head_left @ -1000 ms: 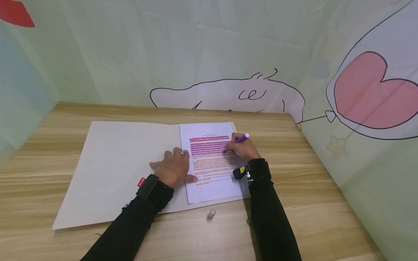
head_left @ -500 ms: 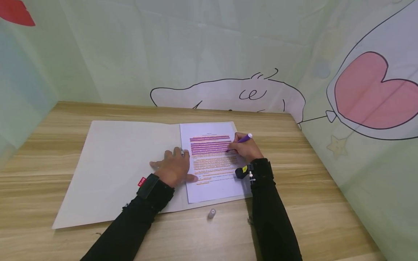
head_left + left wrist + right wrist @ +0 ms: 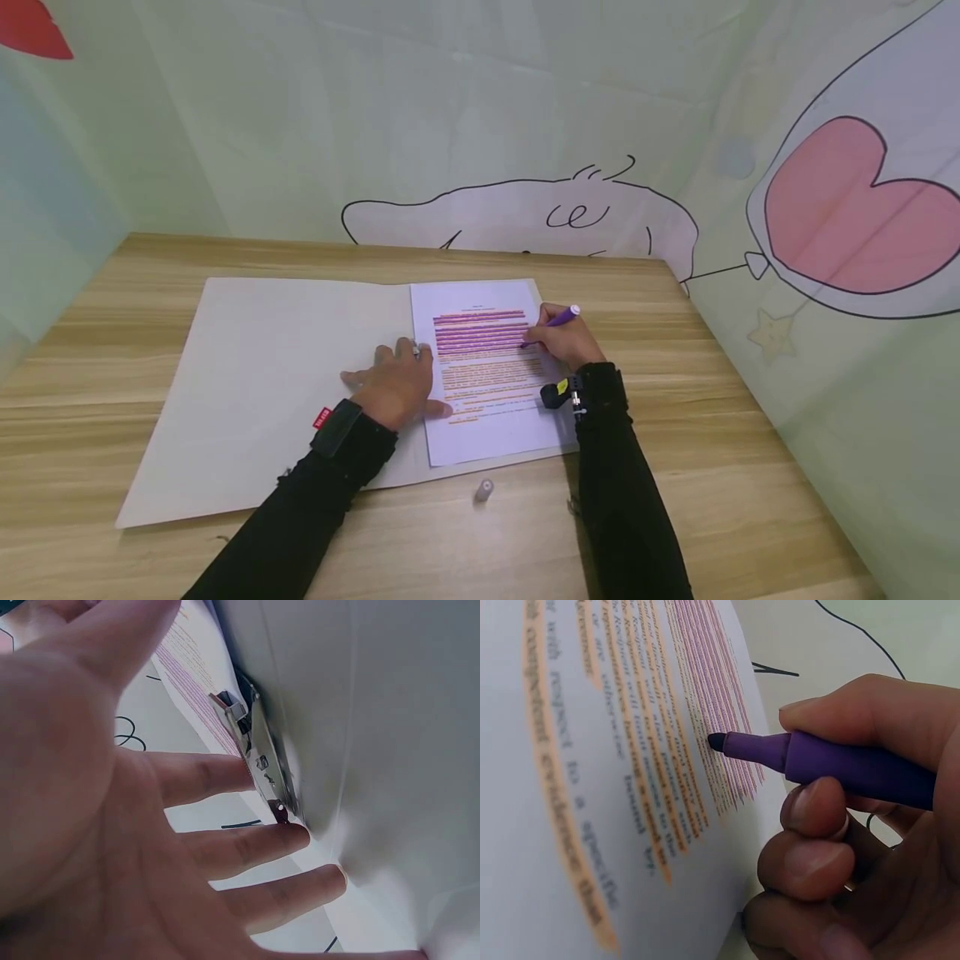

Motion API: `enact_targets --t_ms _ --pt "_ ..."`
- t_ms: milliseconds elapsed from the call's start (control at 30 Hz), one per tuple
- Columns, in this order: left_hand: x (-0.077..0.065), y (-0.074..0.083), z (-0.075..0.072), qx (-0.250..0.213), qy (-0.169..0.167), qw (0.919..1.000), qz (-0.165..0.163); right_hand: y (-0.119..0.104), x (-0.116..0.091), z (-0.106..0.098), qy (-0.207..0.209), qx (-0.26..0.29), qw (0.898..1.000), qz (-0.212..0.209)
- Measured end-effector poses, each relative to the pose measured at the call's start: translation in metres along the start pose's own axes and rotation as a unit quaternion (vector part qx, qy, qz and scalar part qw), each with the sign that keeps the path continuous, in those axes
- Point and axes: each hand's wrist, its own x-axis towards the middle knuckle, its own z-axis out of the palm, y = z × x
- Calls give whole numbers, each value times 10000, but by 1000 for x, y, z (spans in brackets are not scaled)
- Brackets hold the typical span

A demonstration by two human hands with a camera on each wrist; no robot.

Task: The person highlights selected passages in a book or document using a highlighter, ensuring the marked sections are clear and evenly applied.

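Note:
My right hand grips a purple marker between thumb and fingers, its dark tip at the printed sheet. Purple strokes cover the upper lines of text; orange ones mark the lines below. The sheet lies on the right side of an open white folder. My left hand rests with fingers spread across the fold, its thumb on the sheet's left edge. Beside those fingers, in the left wrist view, is a metal clip at the folder's fold. Whether the marker tip touches the paper I cannot tell.
A small grey cap stands on the wooden table in front of the folder. A red tag shows by my left wrist. Printed cloth walls rise behind and beside the table.
My right hand has shifted slightly right with the marker, its tip moving toward the right end of a line, then has held nearly still. The left hand stays in place.

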Motion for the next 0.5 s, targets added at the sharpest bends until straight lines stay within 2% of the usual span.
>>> enact_targets --t_ms 500 --pt "0 1 -1 -6 3 10000 -19 2 0 -5 -48 276 9996 27"
